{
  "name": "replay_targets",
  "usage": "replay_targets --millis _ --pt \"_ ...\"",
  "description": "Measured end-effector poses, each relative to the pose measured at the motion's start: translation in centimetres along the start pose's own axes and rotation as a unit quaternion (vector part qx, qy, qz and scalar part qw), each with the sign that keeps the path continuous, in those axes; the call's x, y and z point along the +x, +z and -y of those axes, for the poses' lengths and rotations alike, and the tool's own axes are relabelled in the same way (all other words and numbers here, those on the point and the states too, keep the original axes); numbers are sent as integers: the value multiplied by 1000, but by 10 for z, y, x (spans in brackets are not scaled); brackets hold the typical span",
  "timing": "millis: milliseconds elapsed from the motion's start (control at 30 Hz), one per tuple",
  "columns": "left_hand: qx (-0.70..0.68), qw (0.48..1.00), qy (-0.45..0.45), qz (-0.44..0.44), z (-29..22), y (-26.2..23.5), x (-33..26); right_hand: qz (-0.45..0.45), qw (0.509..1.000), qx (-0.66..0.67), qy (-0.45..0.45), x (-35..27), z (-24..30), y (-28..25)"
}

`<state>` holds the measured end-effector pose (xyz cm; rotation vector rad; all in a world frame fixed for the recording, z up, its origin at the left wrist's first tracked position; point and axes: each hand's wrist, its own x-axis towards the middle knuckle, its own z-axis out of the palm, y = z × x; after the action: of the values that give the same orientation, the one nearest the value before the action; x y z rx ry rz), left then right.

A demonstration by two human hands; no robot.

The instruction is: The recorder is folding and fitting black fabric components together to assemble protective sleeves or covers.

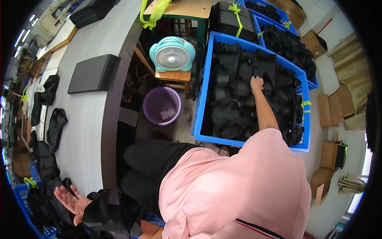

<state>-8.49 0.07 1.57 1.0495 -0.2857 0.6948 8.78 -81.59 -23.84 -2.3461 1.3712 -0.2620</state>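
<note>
My right arm reaches into a large blue crate (258, 144) heaped with black, soft-looking pieces (229, 105). There my right hand (257, 83) is closed, gripping the edge of a black piece (266, 65); its exact kind is unclear. At the lower left my left hand (73, 204) is open, palm showing and fingers spread. Black pieces (104, 209) lie over my left wrist and forearm, hiding most of that arm. More black pieces (45, 201) are heaped beside this hand, in and over another blue crate (22, 199).
A long grey table (85, 131) runs along my left, bearing a stack of flat black panels (93, 73). Ahead are a turquoise fan (172, 55) on a wooden stool (173, 75) and a purple basket (148, 105). More filled blue crates (314, 81) and cardboard boxes (336, 107) stand right.
</note>
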Motion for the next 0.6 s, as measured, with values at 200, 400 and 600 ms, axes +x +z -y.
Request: replay_targets --millis 200,400,600 --pt "-18 992 -86 -94 35 -7 -30 -291 907 122 -279 -94 106 -54" --pt "134 960 -243 -43 93 33 -65 -206 801 220 -517 -273 211 -76" --pt "12 954 -294 -61 101 76 -77 -242 533 133 -800 -424 197 -35"
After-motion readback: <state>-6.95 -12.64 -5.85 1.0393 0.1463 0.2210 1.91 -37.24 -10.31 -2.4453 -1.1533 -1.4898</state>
